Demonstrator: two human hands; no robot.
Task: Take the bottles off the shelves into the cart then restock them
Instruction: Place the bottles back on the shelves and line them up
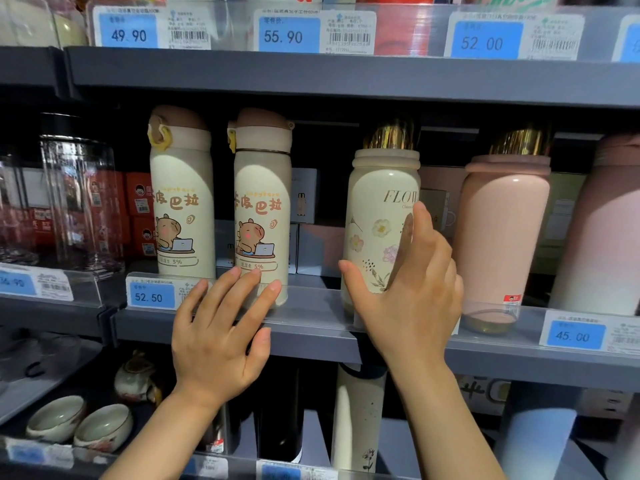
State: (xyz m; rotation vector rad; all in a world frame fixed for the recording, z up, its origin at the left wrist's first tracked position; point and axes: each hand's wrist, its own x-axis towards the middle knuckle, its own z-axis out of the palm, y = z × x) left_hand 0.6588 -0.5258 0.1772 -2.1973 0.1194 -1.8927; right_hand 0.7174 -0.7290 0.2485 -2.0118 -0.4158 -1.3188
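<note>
Fingers of both hands are spread and nearly straight, nothing gripped yet. Left hand (221,336) sits at the front edge of the middle shelf (311,323), fingertips (273,285) touching the base of the right capybara bottle (262,209), thumb hanging below the shelf lip. Right hand (412,289) is wide open around the floral bottle (381,220): thumb on its lower left side, fingers up its right side, palm in front. Contact looks light; I can't tell if it's a real hold.

My read: both hands are lined up to take one bottle each, the right closer to a grasp. Bottles stand upright in a single row just behind the clear price-tag rail at the shelf's front edge, so a pull means lifting over that rail, or tilting the top forward.

Along that edge:
- left capybara bottle (181,202), just beside its twin, apart from both hands
- pink bottle (502,237), right of the floral one, untouched
- clear glass jars (79,202) toward the left end

All lids are on; contents can't be seen, bodies opaque. The glass jars look empty. Boxes are stacked behind the row at the shelf's back.

Lower shelf holds ceramic cups (79,424) at left and more bottles. No cart in view.
</note>
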